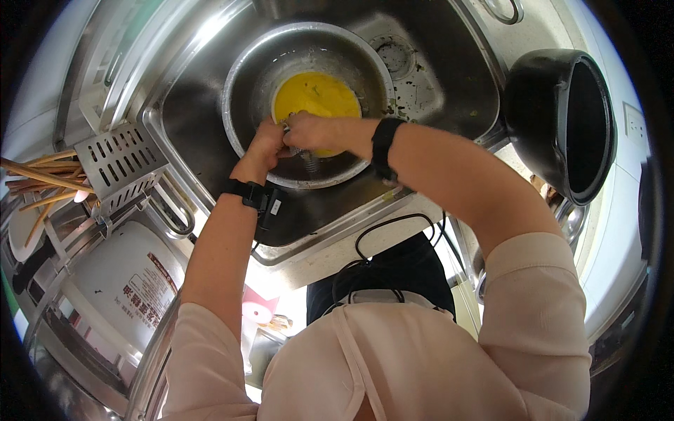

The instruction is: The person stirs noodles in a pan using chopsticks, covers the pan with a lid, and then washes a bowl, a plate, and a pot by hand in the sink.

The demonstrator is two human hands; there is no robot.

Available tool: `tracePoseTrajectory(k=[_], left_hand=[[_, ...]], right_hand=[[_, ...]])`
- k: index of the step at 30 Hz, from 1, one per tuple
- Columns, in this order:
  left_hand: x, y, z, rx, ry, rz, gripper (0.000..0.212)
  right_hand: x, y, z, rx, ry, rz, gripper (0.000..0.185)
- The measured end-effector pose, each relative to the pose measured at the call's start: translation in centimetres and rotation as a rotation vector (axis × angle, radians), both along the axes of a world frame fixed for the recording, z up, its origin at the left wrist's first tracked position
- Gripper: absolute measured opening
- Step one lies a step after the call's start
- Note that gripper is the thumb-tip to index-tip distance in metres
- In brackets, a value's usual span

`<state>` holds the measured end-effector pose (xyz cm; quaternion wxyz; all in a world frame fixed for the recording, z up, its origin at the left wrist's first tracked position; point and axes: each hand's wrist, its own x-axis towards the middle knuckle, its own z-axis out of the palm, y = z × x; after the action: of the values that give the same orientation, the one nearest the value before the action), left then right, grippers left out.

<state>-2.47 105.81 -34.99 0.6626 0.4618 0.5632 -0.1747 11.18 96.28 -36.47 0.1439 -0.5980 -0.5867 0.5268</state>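
In the sink (195, 121) sits a wide stainless steel basin (247, 68). Inside it is a round, pale-rimmed bowl with a yellow inside (316, 97) and small dark and green flecks. Whether the yellow is liquid or the bowl's own colour I cannot tell. My left hand (267, 141) and my right hand (316, 131) meet at the bowl's near left rim, fingers bent together. A small shiny metallic thing (287, 128), perhaps a wire scourer, shows between them, mostly hidden by the fingers. Both wrists wear black bands.
Dark food scraps (408, 102) lie around the sink drain (392, 55). A black pot (537, 121) stands tilted at the right. On the left are a slotted metal holder (121, 158) with wooden chopsticks (47, 173) and a large white container (126, 279). A black cable (363, 231) loops by the front edge.
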Motion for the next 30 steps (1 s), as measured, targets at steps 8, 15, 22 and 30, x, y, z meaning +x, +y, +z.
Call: tracePoseTrajectory(k=[8,15,22,30], left_hand=[[-2.3,1.2,1.2,-0.051,-0.115,0.204,0.052],[-1.8,0.4,-0.3,-0.222,-0.15,0.258,0.05],[-3.2,0.9,3.8,0.311,-0.1,0.014,0.057],[-0.8,0.7,13.2,1.235,0.27,-0.967,0.047]], right_hand=[[4.3,0.5,-5.0,0.022,-0.557,0.2,0.034],[-1.4,5.8,-7.3,0.364,-0.24,-0.353,0.027],[0.2,0.1,0.9,-0.102,-0.513,0.51,0.035],[6.4,-0.9,7.0,-0.01,-0.621,-0.099,0.044]])
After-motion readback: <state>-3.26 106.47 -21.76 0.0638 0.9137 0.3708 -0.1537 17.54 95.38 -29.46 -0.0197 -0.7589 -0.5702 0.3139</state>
